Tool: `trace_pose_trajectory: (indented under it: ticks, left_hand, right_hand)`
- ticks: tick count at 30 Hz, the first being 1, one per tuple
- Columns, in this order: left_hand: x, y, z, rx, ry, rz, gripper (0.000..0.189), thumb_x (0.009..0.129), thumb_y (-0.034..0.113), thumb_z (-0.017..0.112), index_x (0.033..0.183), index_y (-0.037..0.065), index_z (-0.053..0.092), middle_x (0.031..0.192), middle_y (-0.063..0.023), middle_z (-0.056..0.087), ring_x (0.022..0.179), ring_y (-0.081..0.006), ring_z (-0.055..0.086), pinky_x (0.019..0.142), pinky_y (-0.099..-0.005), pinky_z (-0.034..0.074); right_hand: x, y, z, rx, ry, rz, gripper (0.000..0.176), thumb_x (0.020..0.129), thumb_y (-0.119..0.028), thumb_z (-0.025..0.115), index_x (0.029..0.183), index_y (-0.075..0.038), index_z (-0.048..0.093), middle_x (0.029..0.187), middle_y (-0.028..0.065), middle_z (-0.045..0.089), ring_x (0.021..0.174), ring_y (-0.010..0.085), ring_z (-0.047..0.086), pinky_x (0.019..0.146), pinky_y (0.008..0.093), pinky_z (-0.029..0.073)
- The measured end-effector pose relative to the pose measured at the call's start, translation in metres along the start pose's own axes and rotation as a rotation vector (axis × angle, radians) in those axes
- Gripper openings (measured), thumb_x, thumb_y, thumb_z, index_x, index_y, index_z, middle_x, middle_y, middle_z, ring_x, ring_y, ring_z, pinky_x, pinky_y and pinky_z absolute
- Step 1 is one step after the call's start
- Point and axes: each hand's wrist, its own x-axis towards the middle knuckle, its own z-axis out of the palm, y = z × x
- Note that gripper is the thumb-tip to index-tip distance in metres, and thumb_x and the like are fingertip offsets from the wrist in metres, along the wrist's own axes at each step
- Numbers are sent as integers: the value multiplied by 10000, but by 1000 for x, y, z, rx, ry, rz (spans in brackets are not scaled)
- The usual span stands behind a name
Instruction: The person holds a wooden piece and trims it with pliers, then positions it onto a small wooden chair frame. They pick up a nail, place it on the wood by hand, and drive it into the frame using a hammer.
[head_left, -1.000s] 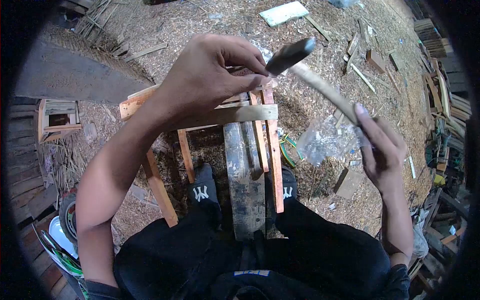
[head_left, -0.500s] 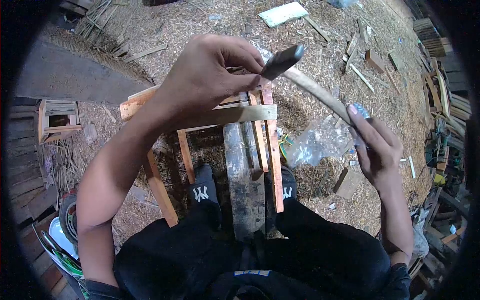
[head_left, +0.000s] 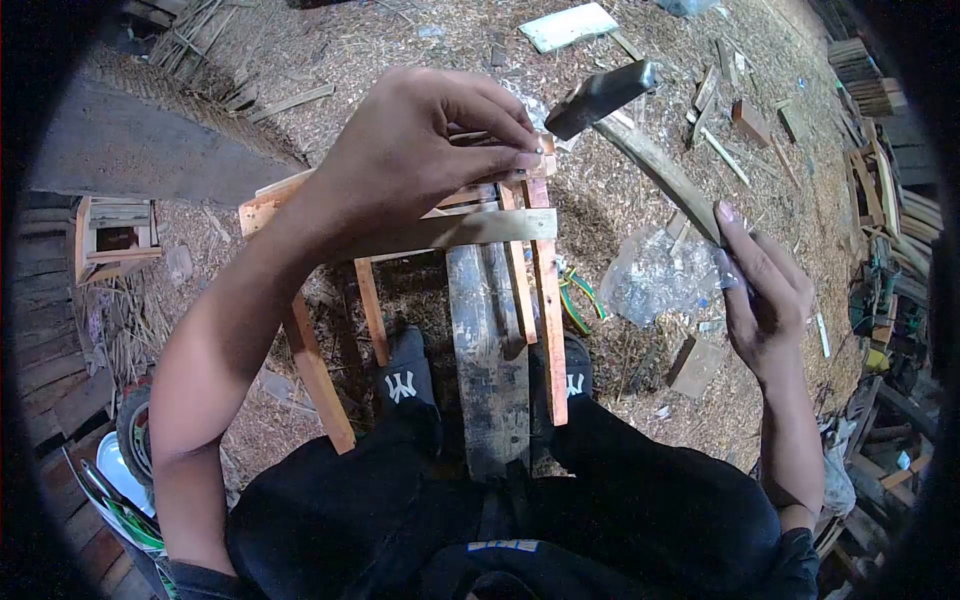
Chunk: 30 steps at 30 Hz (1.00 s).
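My right hand point(head_left: 768, 295) grips the lower end of a wooden-handled hammer point(head_left: 655, 165). Its dark metal head is raised just right of my left hand point(head_left: 430, 145). The left thumb and fingers are pinched around a small nail point(head_left: 540, 151) at the top end of a wooden frame point(head_left: 546, 310). Only the nail's head shows clearly; the rest is hidden by the fingers. The frame has several reddish legs and a paler crosspiece point(head_left: 490, 230), partly covered by my left forearm. It rests over a worn, dark plank point(head_left: 492, 400) between my feet.
Crumpled clear plastic point(head_left: 650, 280) and green-yellow handled pliers or a similar tool point(head_left: 577, 300) lie on the shavings to the right. A wood block point(head_left: 697, 366) is near my right foot. A thick beam point(head_left: 160, 160) stands at left, and offcuts are scattered beyond.
The hammer has swung up and to the right, away from my left fingers, uncovering the nail. My right hand has shifted slightly right. The left hand stays almost in place.
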Motion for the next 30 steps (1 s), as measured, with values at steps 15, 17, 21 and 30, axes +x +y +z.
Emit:
trace_pose_trajectory:
  ticks: [15, 17, 21, 30]
  left_hand:
    - [1, 0, 7, -44, 96, 19, 133, 841, 77, 785, 956, 11, 794, 954, -116, 757, 829, -200, 742, 812, -336, 613]
    - [1, -2, 8, -40, 109, 30, 132, 845, 82, 781, 955, 11, 795, 938, -116, 757, 823, -199, 743, 802, -337, 610]
    - [3, 10, 3, 10, 11, -127, 153, 889, 36, 741, 1032, -14, 765, 1065, -87, 724, 969, -173, 721, 864, -297, 609]
    - [5, 12, 3, 63, -2, -158, 144, 878, 45, 748, 1008, -14, 769, 1016, -78, 728, 895, -158, 714, 830, -296, 593]
  right_hand:
    - [1, -4, -2, -7, -55, 12, 550, 810, 36, 742, 1328, -145, 698, 682, 74, 498, 547, 182, 505, 510, 344, 434]
    - [2, -1, 0, -12, -42, -22, 555, 807, 39, 742, 1329, -144, 697, 689, 76, 509, 553, 180, 511, 514, 343, 438]
    - [3, -2, -5, -19, -39, -14, 560, 800, 45, 739, 1329, -133, 695, 707, 78, 540, 564, 176, 524, 521, 340, 449]
    - [4, -2, -6, -51, -17, -81, 574, 793, 49, 740, 1340, -119, 684, 681, 65, 486, 547, 158, 487, 495, 338, 413]
